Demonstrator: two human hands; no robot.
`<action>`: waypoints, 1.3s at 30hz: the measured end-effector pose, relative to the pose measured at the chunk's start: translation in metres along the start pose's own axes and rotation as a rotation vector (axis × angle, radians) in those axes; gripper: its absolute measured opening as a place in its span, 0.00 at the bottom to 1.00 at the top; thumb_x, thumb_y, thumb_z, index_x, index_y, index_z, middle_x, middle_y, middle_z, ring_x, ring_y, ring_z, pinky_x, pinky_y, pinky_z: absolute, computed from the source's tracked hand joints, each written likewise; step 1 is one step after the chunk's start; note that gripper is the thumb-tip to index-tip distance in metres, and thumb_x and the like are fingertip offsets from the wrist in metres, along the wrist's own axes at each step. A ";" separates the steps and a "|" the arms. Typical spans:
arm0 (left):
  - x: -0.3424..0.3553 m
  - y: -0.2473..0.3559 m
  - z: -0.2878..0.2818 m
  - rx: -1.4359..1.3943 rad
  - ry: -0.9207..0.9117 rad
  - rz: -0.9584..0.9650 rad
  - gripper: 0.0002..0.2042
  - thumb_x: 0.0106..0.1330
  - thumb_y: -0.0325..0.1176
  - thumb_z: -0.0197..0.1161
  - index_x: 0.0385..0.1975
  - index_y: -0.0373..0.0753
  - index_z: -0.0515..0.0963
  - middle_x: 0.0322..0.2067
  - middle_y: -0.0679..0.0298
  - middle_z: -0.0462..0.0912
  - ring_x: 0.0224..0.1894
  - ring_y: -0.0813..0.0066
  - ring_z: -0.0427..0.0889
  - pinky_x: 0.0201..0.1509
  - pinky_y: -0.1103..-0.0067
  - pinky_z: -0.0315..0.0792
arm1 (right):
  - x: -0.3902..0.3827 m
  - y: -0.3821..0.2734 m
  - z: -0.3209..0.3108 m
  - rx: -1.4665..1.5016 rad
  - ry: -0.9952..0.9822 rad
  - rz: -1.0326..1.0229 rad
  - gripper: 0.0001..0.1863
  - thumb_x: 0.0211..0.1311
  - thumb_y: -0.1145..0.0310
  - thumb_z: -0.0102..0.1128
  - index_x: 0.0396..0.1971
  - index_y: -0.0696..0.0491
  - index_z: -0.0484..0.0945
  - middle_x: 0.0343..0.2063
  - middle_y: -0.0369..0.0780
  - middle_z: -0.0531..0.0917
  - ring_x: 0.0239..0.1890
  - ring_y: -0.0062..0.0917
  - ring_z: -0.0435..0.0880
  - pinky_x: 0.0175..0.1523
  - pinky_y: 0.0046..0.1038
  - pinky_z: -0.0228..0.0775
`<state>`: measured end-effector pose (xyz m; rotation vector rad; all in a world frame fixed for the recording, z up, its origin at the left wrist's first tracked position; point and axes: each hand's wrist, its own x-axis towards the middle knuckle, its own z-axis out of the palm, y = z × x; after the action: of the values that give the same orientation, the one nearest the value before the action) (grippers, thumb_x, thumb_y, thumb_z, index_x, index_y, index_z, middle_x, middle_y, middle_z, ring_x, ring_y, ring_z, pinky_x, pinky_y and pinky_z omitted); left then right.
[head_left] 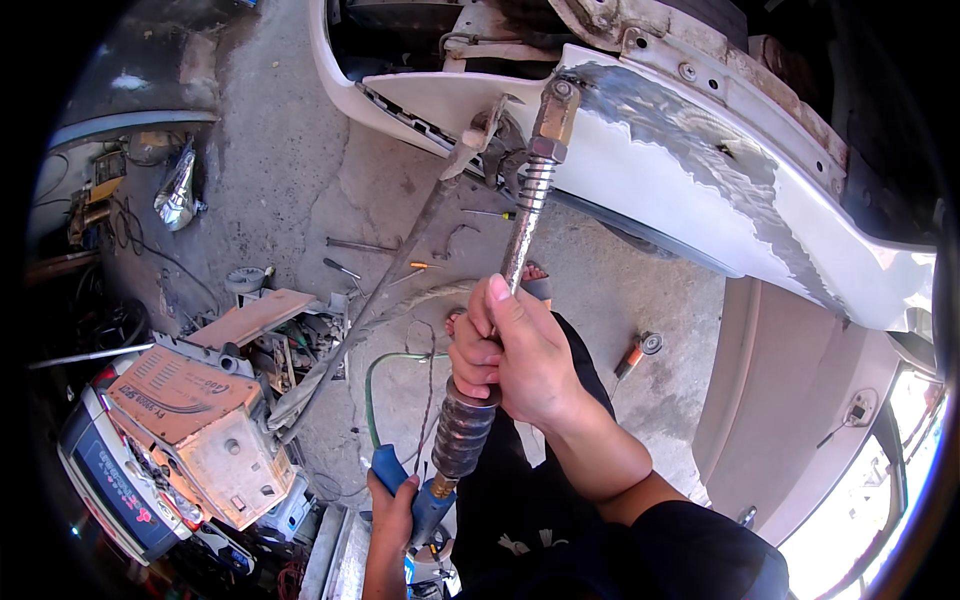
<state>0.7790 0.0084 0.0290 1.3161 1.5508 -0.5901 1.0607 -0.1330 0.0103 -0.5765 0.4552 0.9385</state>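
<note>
My right hand (510,360) wraps round the steel shaft of a puller tool (530,215), just above its dark ribbed sleeve (462,430). Lower down, my left hand (390,510) grips its blue handle (427,505). The tool's spring and brass-coloured head lie over a white car body panel (660,170), at the upper edge of a ground, bare-metal patch (720,145); whether the tip touches cannot be told. Left of the shaft, a long grey bar (405,250) ends in a clamp (485,140) at the panel's lower edge.
A cluttered machine box (185,400) stands at lower left. An angle grinder (636,350), screwdrivers (340,270) and a green hose (375,375) lie on the concrete floor (270,180). A beige car door (760,400) stands at right. My feet (536,285) show below the shaft.
</note>
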 end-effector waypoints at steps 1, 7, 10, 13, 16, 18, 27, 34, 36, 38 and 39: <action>0.001 -0.001 0.000 0.003 -0.002 0.007 0.44 0.60 0.37 0.64 0.67 0.26 0.41 0.56 0.43 0.64 0.54 0.60 0.70 0.56 0.74 0.68 | 0.000 0.000 0.000 0.002 0.000 0.000 0.22 0.74 0.48 0.35 0.26 0.49 0.58 0.16 0.31 0.57 0.16 0.15 0.54 0.22 0.21 0.56; 0.002 -0.005 -0.005 -0.063 0.017 -0.019 0.41 0.62 0.38 0.63 0.67 0.27 0.44 0.52 0.47 0.67 0.50 0.64 0.71 0.53 0.75 0.69 | 0.002 -0.001 0.001 0.025 -0.034 0.005 0.22 0.74 0.48 0.36 0.26 0.49 0.58 0.16 0.32 0.58 0.16 0.16 0.55 0.22 0.22 0.56; 0.001 -0.003 -0.012 -0.100 0.019 -0.024 0.40 0.62 0.41 0.64 0.66 0.28 0.47 0.51 0.48 0.68 0.49 0.65 0.72 0.52 0.75 0.70 | 0.010 0.008 -0.013 -0.005 -0.106 -0.110 0.19 0.72 0.51 0.43 0.27 0.51 0.63 0.16 0.34 0.64 0.17 0.19 0.63 0.24 0.23 0.61; -0.002 0.001 -0.014 -0.079 0.030 -0.011 0.40 0.62 0.44 0.65 0.64 0.28 0.49 0.51 0.49 0.69 0.49 0.66 0.72 0.52 0.75 0.70 | 0.012 0.030 -0.018 -0.174 -0.146 -0.223 0.17 0.68 0.56 0.52 0.27 0.53 0.68 0.17 0.37 0.71 0.20 0.24 0.73 0.27 0.27 0.68; -0.009 0.012 -0.006 -0.025 0.037 -0.019 0.40 0.62 0.45 0.65 0.64 0.27 0.50 0.51 0.48 0.69 0.50 0.66 0.72 0.53 0.75 0.70 | 0.003 0.023 -0.009 -0.164 -0.119 0.105 0.16 0.61 0.60 0.61 0.21 0.54 0.70 0.15 0.38 0.75 0.22 0.28 0.79 0.29 0.33 0.74; -0.008 0.008 -0.005 -0.004 0.050 -0.004 0.41 0.61 0.45 0.66 0.64 0.27 0.49 0.52 0.47 0.68 0.50 0.64 0.73 0.54 0.75 0.69 | 0.016 -0.006 -0.005 -0.049 -0.089 0.071 0.15 0.61 0.62 0.61 0.21 0.54 0.70 0.14 0.38 0.74 0.20 0.28 0.78 0.28 0.34 0.74; -0.006 -0.010 0.005 0.047 -0.091 -0.022 0.41 0.60 0.41 0.65 0.64 0.24 0.49 0.53 0.46 0.68 0.52 0.62 0.72 0.55 0.74 0.68 | -0.016 0.038 -0.021 0.137 -0.198 0.000 0.18 0.66 0.58 0.55 0.22 0.55 0.68 0.14 0.39 0.74 0.17 0.25 0.77 0.26 0.27 0.71; 0.006 -0.008 0.015 -0.008 0.020 0.003 0.40 0.60 0.39 0.65 0.63 0.25 0.50 0.52 0.46 0.68 0.50 0.61 0.73 0.54 0.73 0.69 | -0.006 0.027 -0.017 -0.382 0.097 -0.340 0.19 0.70 0.51 0.48 0.28 0.53 0.68 0.19 0.37 0.74 0.19 0.21 0.72 0.28 0.24 0.67; 0.014 -0.016 0.010 0.028 0.104 0.095 0.43 0.59 0.39 0.66 0.65 0.23 0.46 0.53 0.44 0.67 0.50 0.61 0.73 0.55 0.75 0.68 | 0.002 0.015 -0.008 -0.289 0.194 -0.310 0.23 0.70 0.46 0.44 0.25 0.51 0.66 0.17 0.34 0.70 0.17 0.19 0.67 0.23 0.23 0.61; 0.014 -0.019 0.008 0.106 0.171 0.128 0.44 0.59 0.40 0.66 0.66 0.23 0.45 0.54 0.43 0.67 0.50 0.61 0.73 0.55 0.75 0.68 | 0.013 0.004 -0.009 0.085 0.117 -0.017 0.28 0.69 0.39 0.41 0.21 0.49 0.63 0.13 0.32 0.64 0.13 0.17 0.60 0.18 0.24 0.55; 0.016 -0.015 0.009 0.145 0.200 0.153 0.45 0.59 0.40 0.66 0.66 0.23 0.44 0.54 0.43 0.66 0.50 0.61 0.73 0.55 0.75 0.68 | 0.019 0.005 -0.015 0.216 -0.089 0.003 0.30 0.68 0.36 0.38 0.19 0.48 0.60 0.11 0.30 0.60 0.11 0.16 0.57 0.16 0.23 0.52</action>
<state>0.7696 0.0039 0.0079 1.6299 1.5723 -0.4931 1.0643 -0.1284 -0.0139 -0.3367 0.4706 0.9011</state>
